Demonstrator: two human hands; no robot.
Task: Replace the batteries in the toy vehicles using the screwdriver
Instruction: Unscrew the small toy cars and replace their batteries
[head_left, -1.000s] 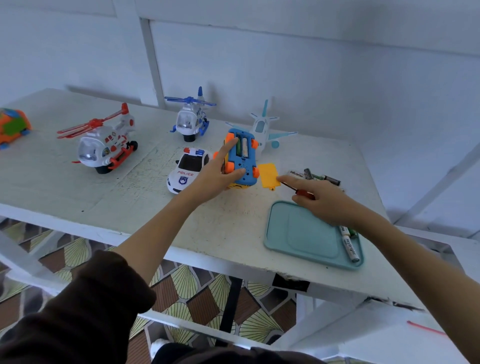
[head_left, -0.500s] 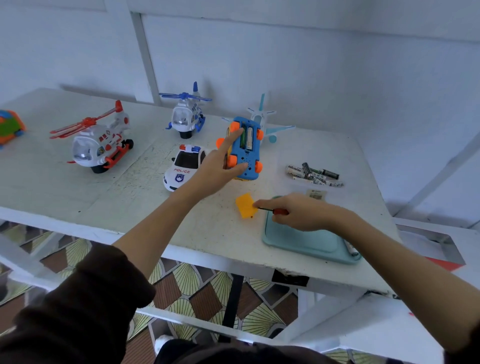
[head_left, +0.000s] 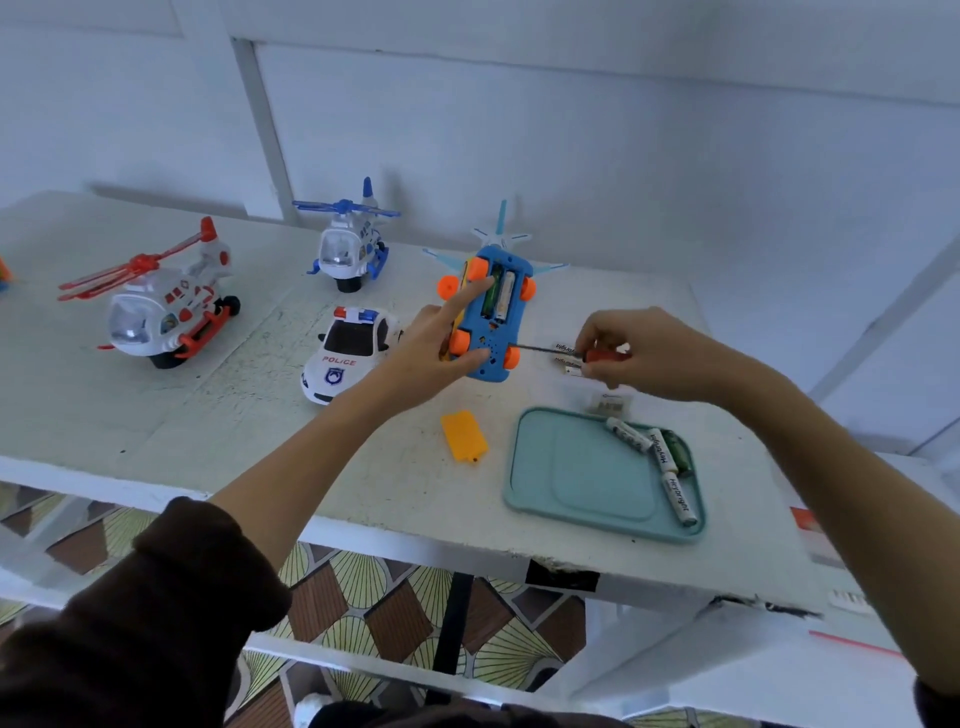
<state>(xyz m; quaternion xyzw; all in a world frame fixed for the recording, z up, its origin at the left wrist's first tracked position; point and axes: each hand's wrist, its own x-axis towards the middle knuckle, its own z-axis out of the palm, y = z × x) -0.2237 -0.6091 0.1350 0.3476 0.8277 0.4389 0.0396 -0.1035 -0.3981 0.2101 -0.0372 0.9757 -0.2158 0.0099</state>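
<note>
White scuffed tabletop (head_left: 218, 415), nearest edge first: teal plastic tray (head_left: 582, 478) holding loose AA batteries (head_left: 670, 467), orange battery cover (head_left: 464, 435) already off. Further back, left hand (head_left: 431, 348) gripping upturned blue toy plane (head_left: 491, 317), two cells still seated; right hand (head_left: 644, 353) pinching red-handled screwdriver (head_left: 576, 354). Other toys probably untouched.

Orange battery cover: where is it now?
Head view: the orange battery cover lies flat on the table, near the front edge, just left of the teal tray.
</note>
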